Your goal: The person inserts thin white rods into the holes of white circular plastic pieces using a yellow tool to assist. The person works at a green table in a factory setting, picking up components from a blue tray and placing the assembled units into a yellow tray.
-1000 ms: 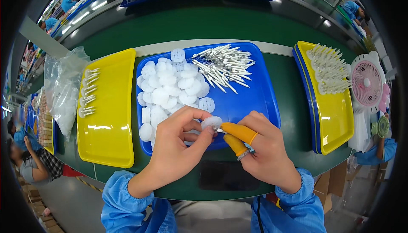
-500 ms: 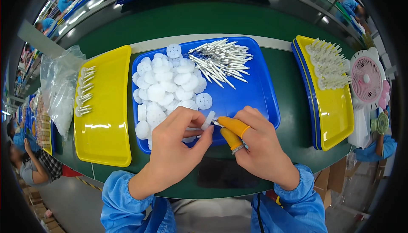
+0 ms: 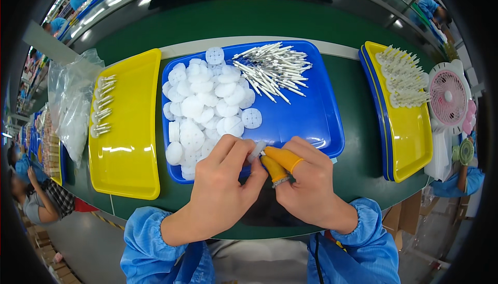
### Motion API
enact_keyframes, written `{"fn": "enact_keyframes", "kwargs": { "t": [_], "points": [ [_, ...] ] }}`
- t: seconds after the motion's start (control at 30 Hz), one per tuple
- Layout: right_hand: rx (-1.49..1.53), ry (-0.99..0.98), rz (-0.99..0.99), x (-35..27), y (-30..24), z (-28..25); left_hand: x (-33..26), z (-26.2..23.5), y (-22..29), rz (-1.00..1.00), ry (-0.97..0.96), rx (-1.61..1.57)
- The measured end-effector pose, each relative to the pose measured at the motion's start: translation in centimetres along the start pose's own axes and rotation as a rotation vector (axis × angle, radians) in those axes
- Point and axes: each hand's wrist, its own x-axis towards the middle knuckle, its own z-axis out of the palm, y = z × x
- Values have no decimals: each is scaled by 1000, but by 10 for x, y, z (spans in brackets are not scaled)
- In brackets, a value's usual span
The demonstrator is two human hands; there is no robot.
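Both hands meet over the blue plastic tray (image 3: 311, 123): the left hand (image 3: 223, 185) and right hand (image 3: 306, 180) each have their grip clamped on one small white round plastic disc (image 3: 257, 151).

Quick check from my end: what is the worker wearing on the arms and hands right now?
Both forearms are in loose blue sleeves with gathered elastic cuffs at the wrists. The left hand is bare. The right hand wears orange rubber finger cots on two fingers, with a rolled rim at the base of one; the rest of that hand is bare.
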Motion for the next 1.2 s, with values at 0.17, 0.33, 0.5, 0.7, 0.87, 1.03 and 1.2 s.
{"fn": "enact_keyframes", "kwargs": {
  "t": [0.17,0.33,0.5,0.7,0.87,1.03,1.2],
  "points": [
    [11,-112,115,26,14,-15,8,1,-7,-30,43,-25],
    [-522,-12,71,62,74,-17,13,-9,-3,-98,20,-66],
    [-538,-67,138,60,84,-22,15,-15,-2,-138,-14,-125],
    [150,-199,352,33,5,-45,16,-17,-4,-189,-11,-240],
    [90,-303,59,17,0,-32,16,-16,-4,-129,-13,-192],
    [-2,-297,-24,18,6,-32,15,-13,-3,-107,13,-150],
    [-53,-290,13,18,16,-31,15,-13,-2,-130,25,-117]
  ]
}}
